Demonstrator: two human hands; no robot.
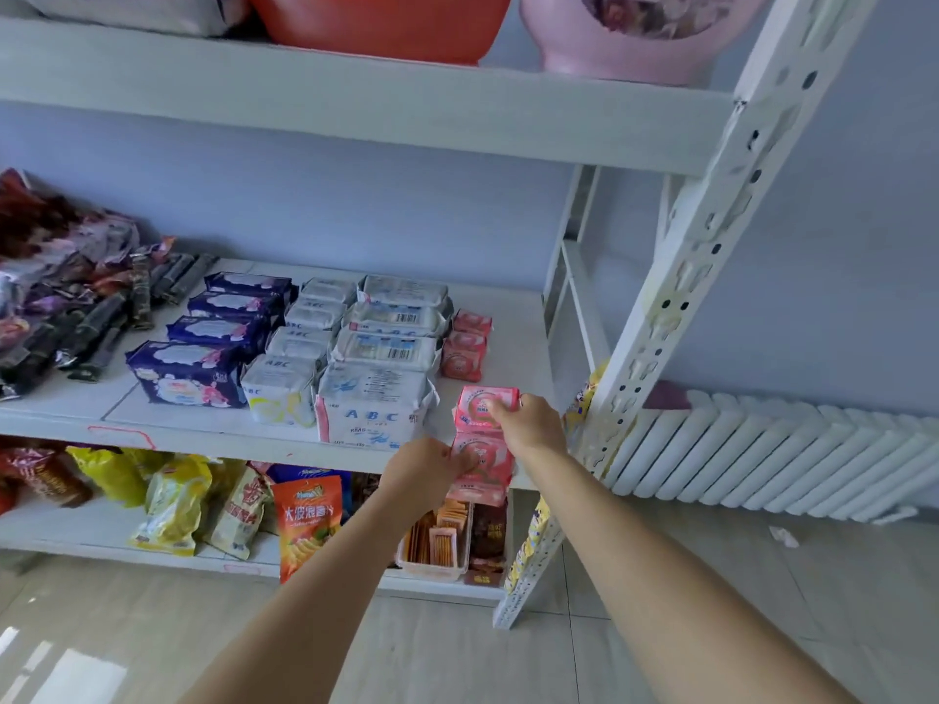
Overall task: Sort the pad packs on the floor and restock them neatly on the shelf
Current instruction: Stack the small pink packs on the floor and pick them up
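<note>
My right hand [528, 424] grips the upper pink pack [482, 406], thumb and fingers closed on its top right corner, at the front right of the middle shelf [513, 363]. My left hand [424, 472] pinches the lower pink pack [480, 464] by its left side, fingers curled onto the glossy wrapper; this pack hangs over the shelf's front lip. The two pink packs touch, one just behind the other, both squarish and soft-edged in shiny plastic film with a round emblem on the face.

Further back on the same white painted board lie two more small pink packs [465, 343] in a short row. To their left run pillowy white packs [376, 398] with blue lettering and crimped ends, then a narrower white row [282, 388], then dark blue packs [188, 370], all in straight files running front to back. At the far left sits a loose heap of crinkled dark wrappers [61, 297].

The shelf below holds puffy snack bags [305, 520]. The upright post [711, 236] is white perforated metal, and a ribbed white radiator [787, 454] stands against the wall.
</note>
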